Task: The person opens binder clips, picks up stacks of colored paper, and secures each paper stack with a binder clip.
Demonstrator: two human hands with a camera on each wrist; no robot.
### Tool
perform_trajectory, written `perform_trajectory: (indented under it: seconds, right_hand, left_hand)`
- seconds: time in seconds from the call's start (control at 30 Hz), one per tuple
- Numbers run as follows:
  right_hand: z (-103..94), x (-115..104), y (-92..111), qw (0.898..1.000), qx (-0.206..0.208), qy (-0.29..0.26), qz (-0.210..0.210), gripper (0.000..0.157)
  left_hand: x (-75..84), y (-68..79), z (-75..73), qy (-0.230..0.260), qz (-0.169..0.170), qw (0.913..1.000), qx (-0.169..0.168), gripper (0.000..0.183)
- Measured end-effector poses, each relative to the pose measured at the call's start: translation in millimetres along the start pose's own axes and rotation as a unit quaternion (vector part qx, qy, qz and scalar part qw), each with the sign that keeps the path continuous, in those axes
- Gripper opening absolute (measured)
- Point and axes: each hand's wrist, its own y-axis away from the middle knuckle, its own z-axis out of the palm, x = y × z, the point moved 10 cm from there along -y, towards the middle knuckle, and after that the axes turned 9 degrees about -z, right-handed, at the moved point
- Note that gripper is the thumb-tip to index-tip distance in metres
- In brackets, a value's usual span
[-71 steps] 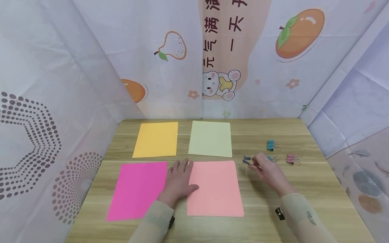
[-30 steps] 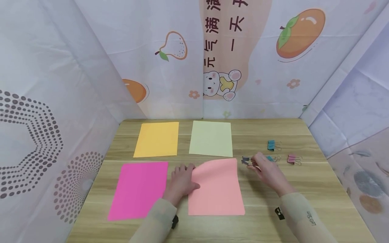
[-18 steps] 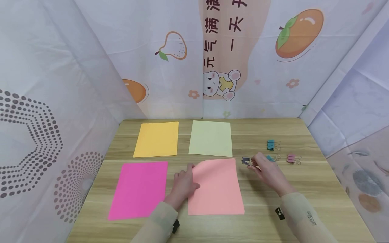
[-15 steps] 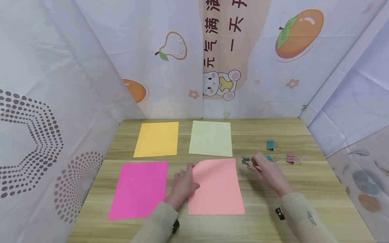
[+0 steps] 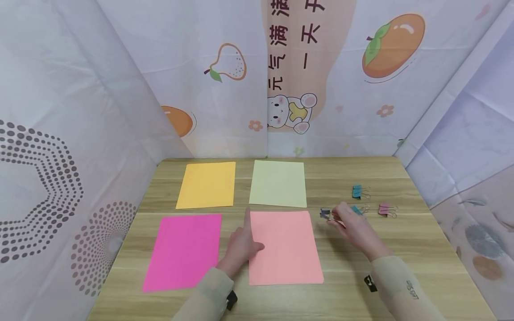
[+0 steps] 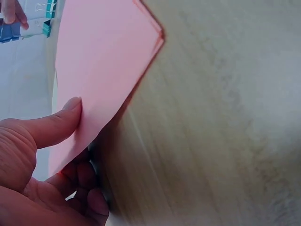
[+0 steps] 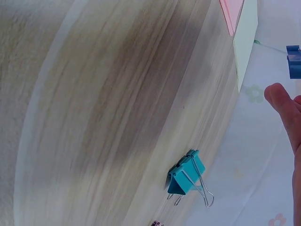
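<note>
Printed white cloth (fruit, flowers and a cartoon animal) stands behind a wood-grain surface. Pink paper lies on the surface, in front of the person. Left hand: positioned at the left edge of the pink paper, thumb on top, index finger straight along the far left corner. Its grip holds that edge, with other fingers curled beneath it in the left wrist view. Right hand: positioned to the right of the pink paper. Its grip pinches a dark blue clip, which is held just beside the paper's right edge, apart from it.

Remaining items, relative to the pink paper: magenta paper to the left; yellow paper beyond and to the left; pale green paper directly beyond; two teal clips and a rose clip well to the right.
</note>
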Motion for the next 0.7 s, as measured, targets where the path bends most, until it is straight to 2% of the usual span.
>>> perform_trajectory:
  seconds: [0.07, 0.27, 0.43, 0.53, 0.7]
  right_hand:
    - [-0.4, -0.5, 0.2, 1.000, 0.002, 0.001, -0.003, 0.040]
    - [0.0, -0.4, 1.6, 1.000, -0.001, 0.006, -0.003, 0.041]
    - [1.3, 0.5, 1.8, 1.000, -0.008, 0.007, 0.004, 0.040]
    - [2.1, 0.8, 2.1, 1.000, -0.012, 0.004, 0.007, 0.039]
    - [3.6, 0.7, 2.4, 1.000, -0.020, 0.004, 0.012, 0.038]
  left_hand:
    - [-1.4, -0.8, 0.1, 0.019, -0.006, 0.9997, -0.013, 0.125]
    - [-8.0, -2.9, -1.1, 0.088, -0.037, 0.9942, -0.049, 0.105]
    - [-8.8, -4.7, -4.4, 0.114, -0.028, 0.9914, -0.057, 0.089]
    - [-10.0, -4.7, -4.3, 0.130, -0.023, 0.9891, -0.065, 0.072]
    - [-11.5, -4.3, -4.1, 0.137, -0.014, 0.9875, -0.077, 0.034]
